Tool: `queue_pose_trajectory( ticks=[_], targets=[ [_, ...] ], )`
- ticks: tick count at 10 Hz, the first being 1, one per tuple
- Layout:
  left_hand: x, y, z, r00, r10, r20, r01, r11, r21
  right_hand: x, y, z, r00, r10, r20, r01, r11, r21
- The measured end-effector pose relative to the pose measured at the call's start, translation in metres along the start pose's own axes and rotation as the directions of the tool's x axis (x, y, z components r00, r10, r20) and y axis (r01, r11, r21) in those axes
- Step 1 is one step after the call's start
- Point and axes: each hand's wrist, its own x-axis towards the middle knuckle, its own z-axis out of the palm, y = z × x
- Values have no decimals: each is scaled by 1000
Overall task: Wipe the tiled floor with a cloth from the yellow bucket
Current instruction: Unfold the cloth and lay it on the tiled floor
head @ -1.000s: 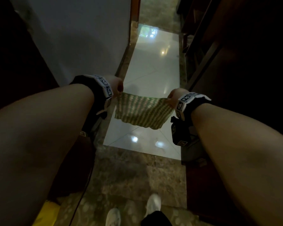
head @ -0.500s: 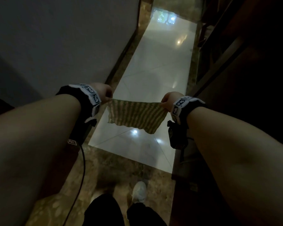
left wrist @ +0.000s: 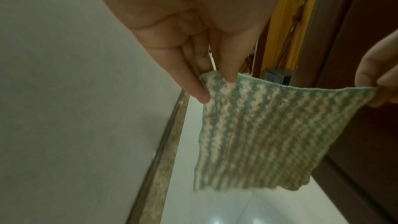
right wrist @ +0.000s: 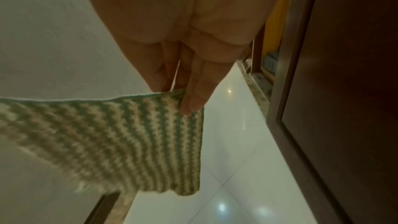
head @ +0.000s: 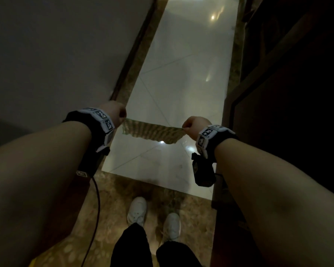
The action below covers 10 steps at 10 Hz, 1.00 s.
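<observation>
A green-and-cream striped knitted cloth (head: 152,131) (left wrist: 258,134) (right wrist: 120,134) hangs stretched flat between my two hands, above the glossy white tiled floor (head: 181,83). My left hand (head: 116,112) (left wrist: 215,83) pinches its upper left corner. My right hand (head: 189,125) (right wrist: 185,98) pinches its upper right corner between thumb and fingers. The cloth's lower edge hangs free in the air. A sliver of yellow (head: 32,264) shows at the lower left edge of the head view; I cannot tell whether it is the bucket.
A grey wall (head: 56,54) with a dark skirting runs along the left. Dark wooden furniture (head: 287,112) lines the right side of the narrow corridor. A brown marble border (head: 143,193) lies under my white shoes (head: 137,211). A cable (head: 96,209) hangs from my left wrist.
I have stepped forward along the corridor, and the view has tilted down. The cloth stays stretched between both hands and now shows more edge-on, lower over the tiles.
</observation>
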Motion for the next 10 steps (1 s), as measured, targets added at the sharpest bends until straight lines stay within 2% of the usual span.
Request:
queue_pose_trajectory(
  ticks=[2, 4, 5, 6, 7, 8, 9, 10],
  targets=[
    [75, -8, 104, 999, 9, -45, -13, 994, -106, 72, 33, 75, 998, -28, 51, 29, 999, -25],
    [165, -7, 243, 1000, -4, -12, 3, 997, -80, 180, 99, 204, 997, -16, 76, 18, 999, -30],
    [209, -5, 311, 994, -3, 110, 6, 1000, -23, 234, 135, 267, 989, 9, 146, 3, 997, -83],
    [248, -6, 365, 978, 5, 207, -4, 1000, -5, 277, 167, 313, 985, 2, 173, 1, 1000, -15],
    [256, -4, 378, 989, 21, 145, -16, 999, -30, 281, 177, 319, 982, 12, 187, -11, 1000, -6],
    [257, 4, 383, 986, 27, 166, -11, 995, -96, 277, 186, 318, 982, 58, 179, -74, 994, 85],
    [271, 4, 391, 996, 1, 84, 5, 997, -76, 288, 189, 317, 997, 26, 75, -32, 997, 74],
    [284, 6, 415, 999, -7, 42, 6, 1000, 18, 296, 186, 335, 999, -41, 35, 40, 998, 46]
  ],
)
